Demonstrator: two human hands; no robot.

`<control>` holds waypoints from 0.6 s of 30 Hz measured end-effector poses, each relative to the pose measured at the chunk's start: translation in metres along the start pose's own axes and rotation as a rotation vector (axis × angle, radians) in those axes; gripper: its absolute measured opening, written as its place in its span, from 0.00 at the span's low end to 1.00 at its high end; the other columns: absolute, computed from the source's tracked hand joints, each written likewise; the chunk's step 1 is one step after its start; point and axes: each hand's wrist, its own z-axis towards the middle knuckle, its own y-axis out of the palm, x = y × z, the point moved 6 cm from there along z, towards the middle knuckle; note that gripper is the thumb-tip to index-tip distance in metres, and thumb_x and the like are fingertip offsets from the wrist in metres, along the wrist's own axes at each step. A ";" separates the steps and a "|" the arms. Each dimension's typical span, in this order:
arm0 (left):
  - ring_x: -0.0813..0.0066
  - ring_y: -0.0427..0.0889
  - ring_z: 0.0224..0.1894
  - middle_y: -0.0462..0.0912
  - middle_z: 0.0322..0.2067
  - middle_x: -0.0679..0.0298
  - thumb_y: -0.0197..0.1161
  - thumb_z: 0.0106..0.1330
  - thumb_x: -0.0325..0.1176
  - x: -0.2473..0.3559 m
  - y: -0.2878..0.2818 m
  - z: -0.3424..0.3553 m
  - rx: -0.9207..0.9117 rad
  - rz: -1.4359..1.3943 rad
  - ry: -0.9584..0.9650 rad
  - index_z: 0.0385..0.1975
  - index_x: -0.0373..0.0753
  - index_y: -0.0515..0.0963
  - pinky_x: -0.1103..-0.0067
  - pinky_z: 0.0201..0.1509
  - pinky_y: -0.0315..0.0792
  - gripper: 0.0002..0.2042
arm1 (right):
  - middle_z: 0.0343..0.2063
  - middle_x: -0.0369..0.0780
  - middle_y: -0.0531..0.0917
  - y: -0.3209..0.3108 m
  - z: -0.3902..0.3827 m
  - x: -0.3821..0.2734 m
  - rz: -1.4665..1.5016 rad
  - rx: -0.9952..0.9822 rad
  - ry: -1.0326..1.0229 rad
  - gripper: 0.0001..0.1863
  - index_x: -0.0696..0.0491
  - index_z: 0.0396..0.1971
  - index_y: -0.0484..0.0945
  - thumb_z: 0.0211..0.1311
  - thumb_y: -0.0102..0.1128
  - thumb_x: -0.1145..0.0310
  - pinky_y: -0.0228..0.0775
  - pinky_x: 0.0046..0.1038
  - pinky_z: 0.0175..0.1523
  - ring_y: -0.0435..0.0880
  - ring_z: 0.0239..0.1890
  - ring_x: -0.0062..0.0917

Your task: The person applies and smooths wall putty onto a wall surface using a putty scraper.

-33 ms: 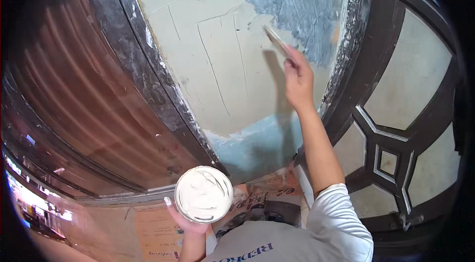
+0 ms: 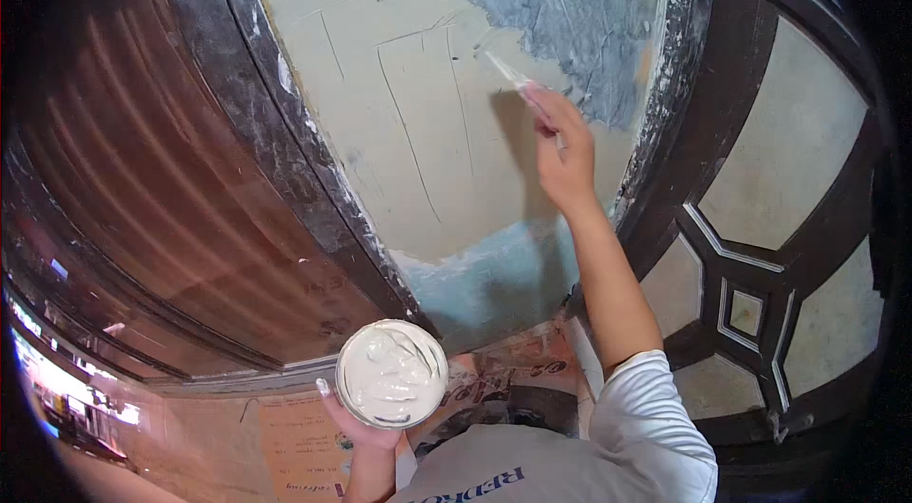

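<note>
The left hand [image 2: 366, 429] is low down in the middle, in front of the person's gray shirt [image 2: 475, 465]. It holds up a round white tub [image 2: 388, 323]. One finger pokes up beside the tub, and its tip has white stuff on it. The other fingers hide under the tub, so I cannot tell just how they bend. The tub has no lid on, and there is thick white paste [image 2: 385, 372] inside, with bumps and swirls on top.

The right hand [image 2: 567, 151] is up high, in front of the wall [image 2: 399, 170]. Its fingers are pinched tight on a thin, flat tool [image 2: 506, 71]. The tool tips up and to the left, and it looks whitish. I cannot tell if it touches the wall. A dark shadow falls on the wall just below it.

Most of the wall is pale, with long thin lines in it. At the top right is a rough blue-gray patch [image 2: 589, 18]. Near the bottom is a light blue part [image 2: 484, 275].

To the left is a shiny brown panel [image 2: 161, 199] with a dark frame [image 2: 275, 123]. To the right is a dark door [image 2: 731, 151] with pale shapes in it. Printed orange sheets [image 2: 294, 446] lie down low.
</note>
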 end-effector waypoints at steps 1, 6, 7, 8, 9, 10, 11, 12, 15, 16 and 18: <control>0.49 0.59 0.68 0.57 0.69 0.54 0.34 0.65 0.67 -0.002 0.001 0.001 -0.020 0.014 -0.008 0.68 0.39 0.59 0.55 0.70 0.56 0.41 | 0.52 0.39 0.78 0.007 -0.001 -0.002 0.003 0.001 0.000 0.22 0.46 0.52 0.78 0.55 0.55 0.78 0.66 0.39 0.58 0.75 0.56 0.36; 0.50 0.59 0.68 0.57 0.69 0.54 0.35 0.64 0.68 -0.012 0.004 0.002 0.024 0.015 -0.031 0.68 0.39 0.58 0.55 0.70 0.56 0.42 | 0.54 0.34 0.77 0.053 -0.080 0.022 -0.614 -0.170 -0.153 0.19 0.37 0.46 0.80 0.54 0.58 0.70 0.60 0.47 0.59 0.70 0.60 0.35; 0.50 0.59 0.68 0.57 0.69 0.54 0.35 0.64 0.68 -0.014 0.008 0.002 -0.002 0.017 -0.041 0.68 0.39 0.58 0.55 0.70 0.56 0.42 | 0.53 0.35 0.77 0.053 -0.115 0.043 -0.651 -0.220 -0.124 0.19 0.37 0.46 0.80 0.54 0.58 0.69 0.60 0.47 0.59 0.71 0.60 0.35; 0.50 0.59 0.68 0.57 0.69 0.55 0.35 0.64 0.68 -0.015 0.006 0.003 0.051 -0.025 -0.038 0.68 0.39 0.59 0.55 0.70 0.56 0.42 | 0.53 0.36 0.77 0.050 -0.152 0.065 -0.686 -0.270 -0.096 0.19 0.37 0.46 0.80 0.53 0.59 0.69 0.60 0.47 0.59 0.71 0.60 0.36; 0.50 0.59 0.68 0.57 0.69 0.55 0.35 0.64 0.68 -0.017 0.008 0.005 0.044 -0.026 -0.048 0.68 0.39 0.59 0.55 0.70 0.56 0.42 | 0.52 0.37 0.78 0.044 -0.191 0.084 -0.662 -0.286 -0.027 0.18 0.38 0.47 0.80 0.56 0.58 0.69 0.61 0.46 0.59 0.72 0.59 0.37; 0.50 0.59 0.68 0.58 0.69 0.55 0.35 0.64 0.68 -0.018 0.008 0.006 0.040 -0.032 -0.046 0.68 0.39 0.59 0.55 0.70 0.56 0.42 | 0.51 0.39 0.78 0.036 -0.224 0.098 -0.631 -0.304 0.040 0.17 0.39 0.48 0.80 0.59 0.57 0.70 0.61 0.45 0.58 0.73 0.57 0.38; 0.50 0.59 0.68 0.58 0.69 0.55 0.35 0.65 0.68 -0.016 0.006 0.003 0.041 -0.036 -0.037 0.68 0.39 0.59 0.55 0.70 0.56 0.41 | 0.51 0.40 0.79 0.031 -0.249 0.105 -0.555 -0.349 0.160 0.16 0.42 0.48 0.79 0.60 0.56 0.69 0.62 0.43 0.59 0.74 0.57 0.38; 0.51 0.59 0.68 0.58 0.68 0.55 0.35 0.65 0.68 -0.015 0.005 0.004 0.007 0.014 -0.029 0.67 0.39 0.60 0.55 0.70 0.56 0.41 | 0.51 0.41 0.80 0.023 -0.264 0.113 -0.482 -0.391 0.280 0.16 0.45 0.49 0.79 0.61 0.55 0.69 0.63 0.41 0.59 0.75 0.56 0.39; 0.51 0.59 0.68 0.59 0.68 0.56 0.35 0.65 0.67 -0.016 0.003 0.005 0.065 0.060 0.012 0.67 0.40 0.60 0.54 0.70 0.56 0.40 | 0.52 0.44 0.79 -0.020 -0.274 0.141 -0.452 -0.227 0.283 0.16 0.53 0.50 0.77 0.65 0.48 0.73 0.65 0.38 0.59 0.75 0.56 0.41; 0.51 0.59 0.68 0.59 0.68 0.56 0.35 0.65 0.67 -0.018 0.003 0.006 0.064 0.058 0.005 0.67 0.40 0.60 0.54 0.70 0.56 0.40 | 0.52 0.46 0.78 -0.038 -0.271 0.156 -0.430 -0.074 0.372 0.17 0.56 0.51 0.76 0.66 0.45 0.74 0.64 0.38 0.61 0.75 0.57 0.41; 0.52 0.59 0.68 0.59 0.68 0.56 0.36 0.65 0.67 -0.018 -0.001 0.007 0.074 0.054 0.018 0.67 0.40 0.60 0.54 0.70 0.55 0.40 | 0.54 0.49 0.77 -0.063 -0.243 0.178 -0.360 0.187 0.572 0.19 0.60 0.54 0.73 0.67 0.41 0.75 0.61 0.36 0.64 0.73 0.58 0.41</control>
